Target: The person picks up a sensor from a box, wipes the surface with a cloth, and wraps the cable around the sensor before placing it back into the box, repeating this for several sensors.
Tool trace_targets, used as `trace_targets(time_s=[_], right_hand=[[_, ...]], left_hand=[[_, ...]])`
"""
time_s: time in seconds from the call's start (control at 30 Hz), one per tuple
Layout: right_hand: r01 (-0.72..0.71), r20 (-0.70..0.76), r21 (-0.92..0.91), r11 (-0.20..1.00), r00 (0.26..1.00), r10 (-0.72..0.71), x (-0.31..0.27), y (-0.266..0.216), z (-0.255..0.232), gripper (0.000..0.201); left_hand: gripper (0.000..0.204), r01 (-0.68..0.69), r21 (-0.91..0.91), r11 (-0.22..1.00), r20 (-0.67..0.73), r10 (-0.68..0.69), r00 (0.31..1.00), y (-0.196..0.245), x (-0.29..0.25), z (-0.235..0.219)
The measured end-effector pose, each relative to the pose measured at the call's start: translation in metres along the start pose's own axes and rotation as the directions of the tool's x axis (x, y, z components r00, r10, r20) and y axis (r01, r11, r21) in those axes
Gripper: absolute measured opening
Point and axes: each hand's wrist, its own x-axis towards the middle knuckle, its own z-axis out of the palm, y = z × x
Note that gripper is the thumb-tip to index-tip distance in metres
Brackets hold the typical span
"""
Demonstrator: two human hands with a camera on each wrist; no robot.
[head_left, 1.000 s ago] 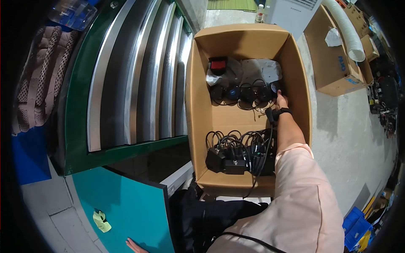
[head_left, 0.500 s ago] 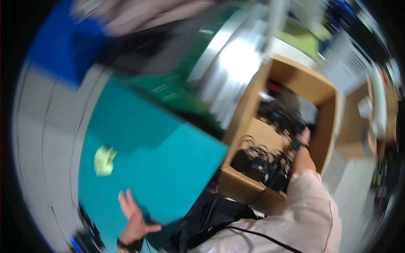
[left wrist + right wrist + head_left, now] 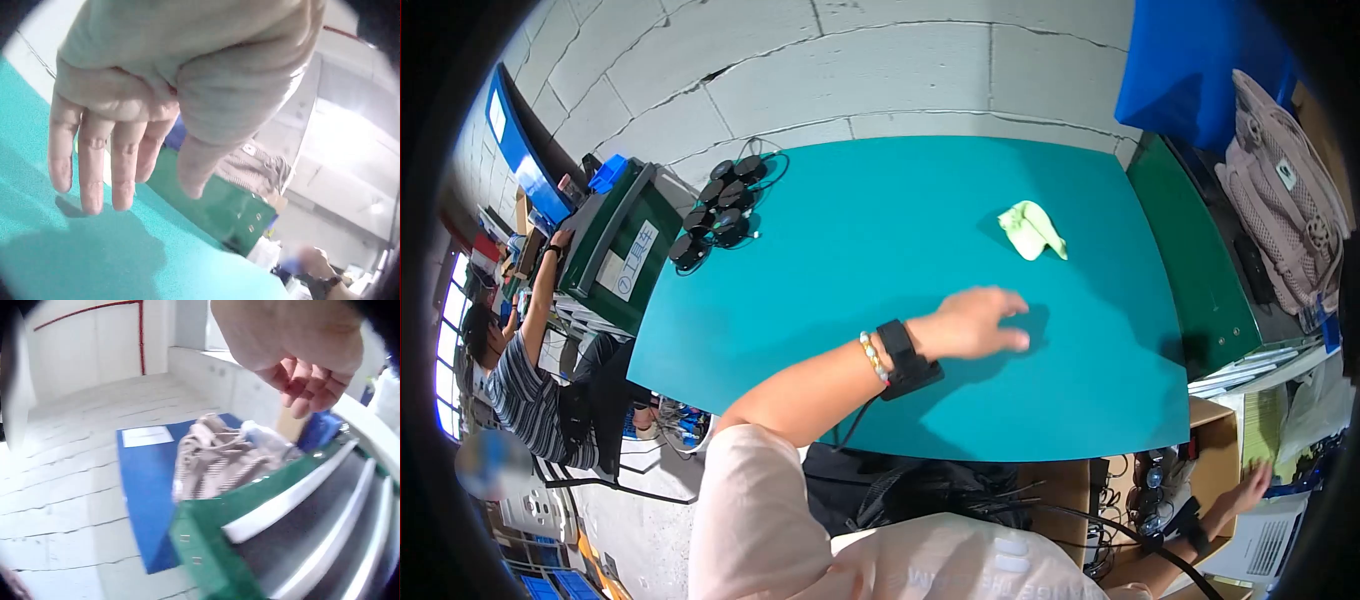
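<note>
Over the teal table [image 3: 850, 230], the left hand [image 3: 972, 324] reaches out with nothing in it, to the front left of a crumpled yellow-green cloth [image 3: 1031, 230]. The left wrist view has the left hand [image 3: 119, 125] with its fingers extended above the table. The right hand [image 3: 1251, 487] is raised by the side of the cardboard box [image 3: 1215, 440], holding nothing. In the right wrist view the right hand [image 3: 306, 369] has loosely bent fingers, above the green drawer cabinet [image 3: 219, 550]. Several black round devices with cables [image 3: 725, 200] lie at the table's back left.
Black devices [image 3: 1152, 490] lie inside the box at the lower right. A green cabinet [image 3: 1200, 270] with a pinkish mesh bag [image 3: 1280, 190] stands right of the table. At the left a person in a striped shirt [image 3: 530, 400] sits beside another green cabinet [image 3: 620, 260]. A block wall is behind.
The head view has swung left from the box to the table. The right hand has come up out of the box, away from the black devices. The left hand now reaches farther over the table.
</note>
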Motion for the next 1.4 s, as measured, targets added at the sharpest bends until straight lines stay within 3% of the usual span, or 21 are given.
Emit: trace_targets(time_s=[0.03, 0.07, 0.17, 0.23, 0.27, 0.3, 0.33, 0.37, 0.4, 0.43, 0.53, 0.67, 0.77, 0.87, 0.93, 1.0, 1.07, 1.1, 1.2, 1.3, 1.4], right_hand=[[0.071, 0.045, 0.066, 0.995, 0.996, -0.074, -0.011, -0.048, 0.031, 0.033], [0.084, 0.115, 0.102, 0.991, 0.989, -0.095, -0.021, -0.085, 0.057, 0.033], [0.003, 0.398, 0.314, 0.949, 0.907, -0.134, -0.046, -0.153, 0.120, 0.034], [0.433, 0.553, 0.271, 0.860, 0.661, -0.507, -0.063, -0.172, 0.168, 0.035], [0.514, 0.458, 0.408, 0.754, 0.600, -0.656, -0.100, -0.203, 0.211, 0.030], [0.421, 0.489, 0.460, 0.782, 0.615, -0.618, -0.123, -0.223, 0.240, 0.030], [0.003, 0.622, 0.580, 0.815, 0.645, -0.445, -0.139, -0.238, 0.270, 0.031], [0.102, 0.609, 0.504, 0.858, 0.662, -0.437, -0.188, -0.282, 0.303, 0.030], [-0.081, 0.705, 0.508, 0.857, 0.612, -0.360, -0.207, -0.297, 0.334, 0.028], [-0.416, 0.822, 0.529, 0.739, 0.467, -0.326, -0.255, -0.323, 0.393, 0.029], [-0.908, 0.992, 0.092, 0.409, 0.050, -0.114, -0.305, -0.305, 0.480, 0.027], [-0.966, 0.985, -0.162, 0.203, -0.147, 0.087, -0.363, -0.254, 0.528, 0.025], [-0.955, 0.976, -0.195, 0.222, -0.165, 0.145, -0.375, -0.233, 0.532, 0.026], [-0.927, 0.979, -0.145, 0.346, -0.085, 0.184, -0.364, -0.232, 0.537, 0.028], [-0.898, 0.992, -0.009, 0.440, 0.046, 0.115, -0.353, -0.244, 0.531, 0.031], [-0.890, 0.993, 0.028, 0.456, 0.078, 0.092, -0.346, -0.258, 0.522, 0.030], [-0.830, 0.994, 0.111, 0.547, 0.081, -0.079, -0.343, -0.273, 0.511, 0.029], [-0.764, 0.985, 0.152, 0.627, 0.063, -0.162, -0.340, -0.276, 0.509, 0.031], [-0.582, 0.968, 0.234, 0.779, 0.065, -0.242, -0.347, -0.308, 0.490, 0.038], [-0.497, 0.952, 0.292, 0.817, 0.072, -0.297, -0.349, -0.323, 0.474, 0.043], [-0.479, 0.930, 0.355, 0.803, 0.094, -0.355, -0.342, -0.328, 0.470, 0.038]], left_hand=[[0.064, -0.001, -0.005, 1.000, -0.005, 0.001, 1.000, -0.008, -0.004, -0.014], [0.050, 0.064, -0.047, 0.997, -0.180, -0.072, 0.981, -0.015, -0.008, -0.028], [0.035, 0.131, -0.182, 0.975, -0.520, -0.208, 0.828, -0.056, -0.028, -0.072], [0.038, 0.025, -0.354, 0.935, -0.608, -0.250, 0.753, -0.095, -0.051, -0.105], [0.038, 0.004, -0.384, 0.923, -0.669, -0.281, 0.689, -0.108, -0.066, -0.122], [0.041, 0.048, -0.347, 0.937, -0.732, -0.303, 0.611, -0.131, -0.077, -0.140], [0.047, 0.090, -0.364, 0.927, -0.772, -0.354, 0.527, -0.152, -0.088, -0.156], [0.051, 0.245, -0.285, 0.927, -0.826, -0.367, 0.428, -0.156, -0.103, -0.170], [0.054, 0.367, -0.187, 0.911, -0.888, -0.317, 0.334, -0.173, -0.109, -0.182], [0.056, 0.468, -0.098, 0.878, -0.925, -0.254, 0.283, -0.200, -0.116, -0.205], [0.064, 0.756, -0.036, 0.653, -0.910, -0.335, 0.246, -0.226, -0.135, -0.218], [0.069, 0.891, -0.189, 0.413, -0.806, -0.583, 0.099, -0.242, -0.151, -0.214], [0.072, 0.857, -0.253, 0.448, -0.759, -0.641, 0.112, -0.250, -0.162, -0.216], [0.075, 0.829, -0.283, 0.481, -0.767, -0.633, 0.105, -0.244, -0.163, -0.206], [0.079, 0.734, -0.273, 0.622, -0.875, -0.477, 0.079, -0.238, -0.160, -0.197], [0.083, 0.685, -0.269, 0.677, -0.901, -0.428, 0.069, -0.211, -0.148, -0.191], [0.084, 0.452, -0.164, 0.877, -0.961, -0.245, 0.127, -0.175, -0.131, -0.184], [0.082, 0.338, -0.167, 0.926, -0.945, -0.249, 0.215, -0.152, -0.122, -0.182], [0.076, -0.118, -0.269, 0.956, -0.885, -0.197, 0.422, -0.074, -0.090, -0.171], [0.070, -0.307, -0.095, 0.947, -0.886, 0.060, 0.460, -0.038, -0.065, -0.156], [0.078, -0.205, 0.148, 0.968, -0.873, 0.225, 0.432, -0.021, -0.054, -0.147]])
